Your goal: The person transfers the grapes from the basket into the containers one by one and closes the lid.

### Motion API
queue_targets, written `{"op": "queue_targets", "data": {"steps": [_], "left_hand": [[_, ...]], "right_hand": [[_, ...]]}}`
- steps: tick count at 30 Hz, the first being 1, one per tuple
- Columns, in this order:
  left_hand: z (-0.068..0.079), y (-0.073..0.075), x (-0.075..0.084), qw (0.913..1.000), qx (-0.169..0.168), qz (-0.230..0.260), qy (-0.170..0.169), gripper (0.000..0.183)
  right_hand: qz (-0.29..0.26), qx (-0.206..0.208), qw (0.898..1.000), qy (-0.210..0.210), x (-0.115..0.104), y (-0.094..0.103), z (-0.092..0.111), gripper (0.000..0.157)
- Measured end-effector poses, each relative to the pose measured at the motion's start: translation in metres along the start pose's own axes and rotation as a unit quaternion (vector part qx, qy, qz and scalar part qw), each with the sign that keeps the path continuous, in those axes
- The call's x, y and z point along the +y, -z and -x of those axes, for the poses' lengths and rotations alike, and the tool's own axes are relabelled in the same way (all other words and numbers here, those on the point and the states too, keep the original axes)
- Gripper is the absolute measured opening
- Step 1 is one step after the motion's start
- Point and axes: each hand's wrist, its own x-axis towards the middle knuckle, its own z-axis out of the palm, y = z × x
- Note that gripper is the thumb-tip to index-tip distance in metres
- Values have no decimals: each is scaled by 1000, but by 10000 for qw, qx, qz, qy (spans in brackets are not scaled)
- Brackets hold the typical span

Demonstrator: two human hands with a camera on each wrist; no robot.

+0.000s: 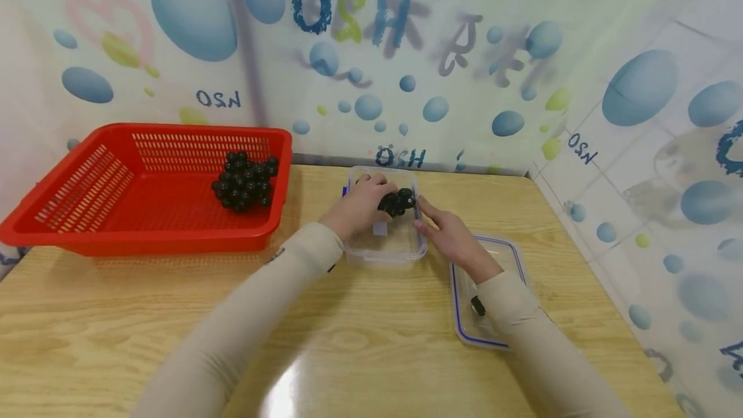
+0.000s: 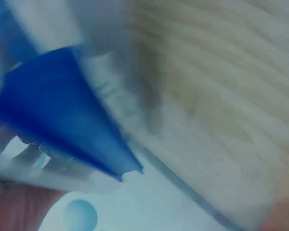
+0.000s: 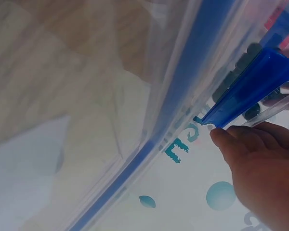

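Note:
A clear plastic box (image 1: 383, 255) with blue side clips stands on the table near its back edge. My left hand (image 1: 361, 204) reaches into it, fingers bent over a bunch of black grapes (image 1: 400, 202) at the right side of the box. From the right, my right hand (image 1: 449, 234) touches the outside of the box wall with its fingers extended. In the right wrist view its fingers lie by the blue clip (image 3: 253, 89), and grapes show through the plastic. The left wrist view is blurred, with another blue clip (image 2: 70, 110) large in front.
A red slotted basket (image 1: 168, 235) stands at the left, with more black grapes (image 1: 240, 182) in its right end. The box's clear lid (image 1: 464, 324), with a blue seal line, lies under my right forearm. A patterned curtain (image 1: 371, 82) hangs behind the wooden table (image 1: 348, 340).

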Motion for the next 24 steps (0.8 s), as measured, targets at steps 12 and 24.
{"op": "queue_targets", "data": {"steps": [12,24], "left_hand": [[2,-13,0,9911,-94,-1327,3,63],[4,-13,-1,9926,-177,-1193,169,69]], "right_hand": [[156,23,9998,113,0,1,-2,60],[41,50,10000,-47,-1,-1,-1,61]]}}
